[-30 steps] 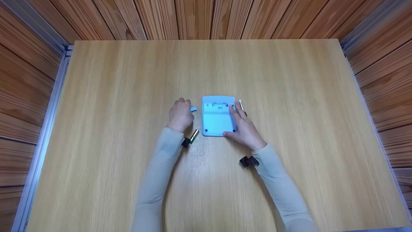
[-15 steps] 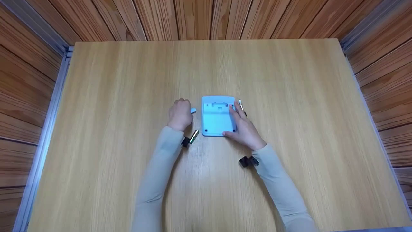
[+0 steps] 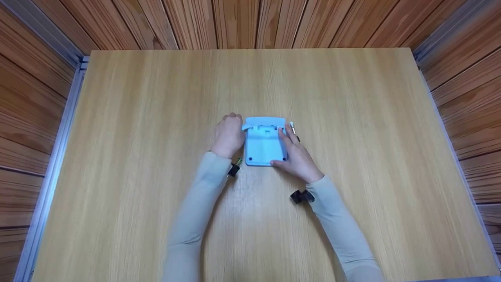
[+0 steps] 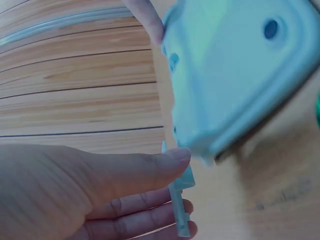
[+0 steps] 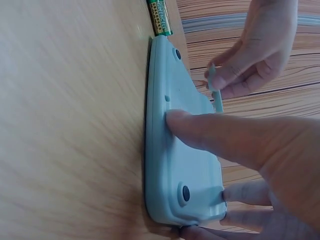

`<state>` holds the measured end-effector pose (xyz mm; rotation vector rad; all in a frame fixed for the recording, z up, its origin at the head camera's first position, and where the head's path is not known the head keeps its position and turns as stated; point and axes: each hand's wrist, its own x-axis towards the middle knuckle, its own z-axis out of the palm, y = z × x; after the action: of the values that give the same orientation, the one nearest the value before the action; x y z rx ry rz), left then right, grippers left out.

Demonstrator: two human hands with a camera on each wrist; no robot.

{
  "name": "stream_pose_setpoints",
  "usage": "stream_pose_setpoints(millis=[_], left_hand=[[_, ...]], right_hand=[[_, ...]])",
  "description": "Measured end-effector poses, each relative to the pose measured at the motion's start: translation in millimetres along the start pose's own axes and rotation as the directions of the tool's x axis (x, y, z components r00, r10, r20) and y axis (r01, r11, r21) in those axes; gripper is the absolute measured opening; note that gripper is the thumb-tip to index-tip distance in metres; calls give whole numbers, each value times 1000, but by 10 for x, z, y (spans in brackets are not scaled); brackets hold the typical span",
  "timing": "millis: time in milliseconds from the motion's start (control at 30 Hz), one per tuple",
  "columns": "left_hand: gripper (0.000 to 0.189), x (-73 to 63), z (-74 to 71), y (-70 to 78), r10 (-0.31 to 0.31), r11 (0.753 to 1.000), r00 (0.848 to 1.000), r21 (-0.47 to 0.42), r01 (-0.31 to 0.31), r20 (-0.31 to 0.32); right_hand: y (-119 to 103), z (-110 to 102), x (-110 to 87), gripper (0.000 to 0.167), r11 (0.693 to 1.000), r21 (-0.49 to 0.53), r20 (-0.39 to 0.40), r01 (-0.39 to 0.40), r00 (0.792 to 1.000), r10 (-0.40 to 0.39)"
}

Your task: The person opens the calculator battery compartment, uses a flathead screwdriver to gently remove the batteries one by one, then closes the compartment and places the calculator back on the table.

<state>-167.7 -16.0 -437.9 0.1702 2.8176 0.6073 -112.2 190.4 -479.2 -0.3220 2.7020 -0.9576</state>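
A light blue calculator point(image 3: 266, 147) lies underside up on the table, its battery compartment point(image 3: 267, 128) uncovered near the far end. My right hand point(image 3: 299, 158) holds it by the right side, thumb at the near edge and fingers along the far right. My left hand point(image 3: 229, 135) pinches a small light blue battery cover point(image 5: 215, 82) between thumb and fingers. In the head view the cover overlaps the calculator's far left corner; in the left wrist view the cover point(image 4: 181, 202) stands on edge close to the calculator's end.
A green battery point(image 5: 160, 17) lies by the calculator's near left corner, partly behind the left wrist camera in the head view. Another slim battery point(image 3: 292, 127) lies along its right side, beside my right fingers. Wooden walls point(image 3: 236, 23) border the table point(image 3: 156, 98).
My left hand has moved right and slightly away, bringing the battery cover from beside the calculator to over its far left corner. My right hand has stayed on the calculator.
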Motion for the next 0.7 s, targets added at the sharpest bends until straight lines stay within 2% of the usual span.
stream_pose_setpoints(millis=[167,400,533,700], left_hand=[[25,34,22,77,24,1000,1000,-19,-24,-11],[28,48,62,142,139,990,990,-35,-140,-37],[28,72,87,201,205,979,979,-3,-205,-22],[28,105,129,267,233,972,972,27,-233,19]], right_hand=[[5,-5,5,95,1000,4,-1,0,1000,0],[3,-9,-2,95,1000,7,-2,0,1000,0],[1,-10,0,96,1000,7,-11,13,1000,-13],[1,-10,-5,95,1000,8,-4,7,1000,-7]])
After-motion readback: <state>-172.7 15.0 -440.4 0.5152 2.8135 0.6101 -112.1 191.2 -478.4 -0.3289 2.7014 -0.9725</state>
